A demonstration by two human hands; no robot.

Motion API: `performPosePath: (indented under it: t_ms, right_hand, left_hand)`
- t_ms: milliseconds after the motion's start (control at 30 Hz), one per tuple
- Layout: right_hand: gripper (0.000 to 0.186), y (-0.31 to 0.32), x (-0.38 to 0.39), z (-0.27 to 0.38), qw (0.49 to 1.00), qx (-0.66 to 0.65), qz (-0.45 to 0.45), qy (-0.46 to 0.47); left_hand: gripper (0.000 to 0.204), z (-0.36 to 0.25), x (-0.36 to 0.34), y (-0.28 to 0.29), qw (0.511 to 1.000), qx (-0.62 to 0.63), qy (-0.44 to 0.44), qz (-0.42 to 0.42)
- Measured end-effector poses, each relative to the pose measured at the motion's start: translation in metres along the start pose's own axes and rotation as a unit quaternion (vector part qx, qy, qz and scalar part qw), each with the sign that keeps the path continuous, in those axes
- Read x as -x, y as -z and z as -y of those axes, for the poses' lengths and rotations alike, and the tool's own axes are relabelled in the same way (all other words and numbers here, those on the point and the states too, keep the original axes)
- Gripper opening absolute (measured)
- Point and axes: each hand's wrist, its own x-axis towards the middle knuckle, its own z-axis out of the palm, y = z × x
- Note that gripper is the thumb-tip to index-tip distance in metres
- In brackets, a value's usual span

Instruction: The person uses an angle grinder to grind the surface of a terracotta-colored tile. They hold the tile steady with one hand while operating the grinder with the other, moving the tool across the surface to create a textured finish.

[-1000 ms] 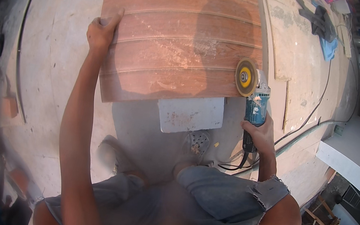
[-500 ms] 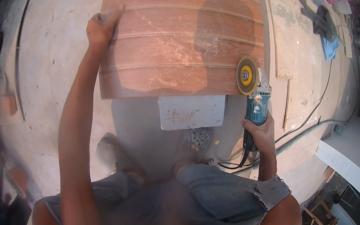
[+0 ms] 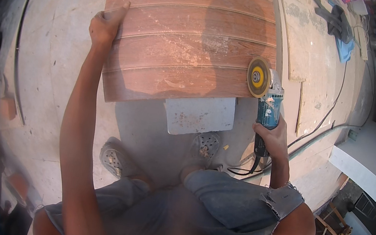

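Observation:
A reddish-brown wooden panel (image 3: 169,47) with long grooves lies in front of me, scuffed with pale marks over its middle. My left hand (image 3: 104,29) is closed on its left edge, a digit lying over the top face and the other fingers largely hidden. In my right hand (image 3: 274,135) is a teal and black angle grinder (image 3: 269,112), gripped round its body. Its round disc (image 3: 258,77), yellow at the centre, faces up and left beside the panel's near right corner. Whether disc and wood touch, I cannot tell.
Under the panel's near edge sticks out a white board (image 3: 200,115). My shoes (image 3: 112,159) stand close behind it. A dark cable (image 3: 310,134) runs along the right, past thin wooden boards (image 3: 299,46). Dark straps and a blue cloth (image 3: 344,50) lie at the far right.
The pale haze over my left shoe has thinned, so the shoe shows clearly. My left hand and the panel appear very slightly shifted; the grinder has hardly moved.

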Motion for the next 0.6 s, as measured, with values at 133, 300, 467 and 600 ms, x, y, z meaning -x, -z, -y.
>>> performPosePath:
  t_ms: [133, 300, 467, 600]
  right_hand:
    - [0.045, 0.001, -0.003, -0.002, 1.000, 0.001, 0.003, 0.004]
    - [0.036, -0.001, -0.002, -0.001, 1.000, -0.003, -0.009, 0.014]
    - [0.036, -0.002, -0.002, 0.002, 1.000, 0.000, -0.007, 0.017]
    - [0.037, -0.006, 0.001, 0.003, 1.000, -0.002, -0.010, 0.018]
  left_hand:
    - [0.121, 0.003, -0.003, 0.000, 1.000, -0.004, -0.007, -0.005]
    - [0.121, -0.005, 0.000, 0.004, 1.000, 0.005, -0.001, 0.023]
    - [0.120, 0.000, -0.002, 0.006, 1.000, 0.001, -0.010, 0.007]
    - [0.122, 0.000, 0.002, 0.009, 1.000, 0.006, -0.009, 0.022]
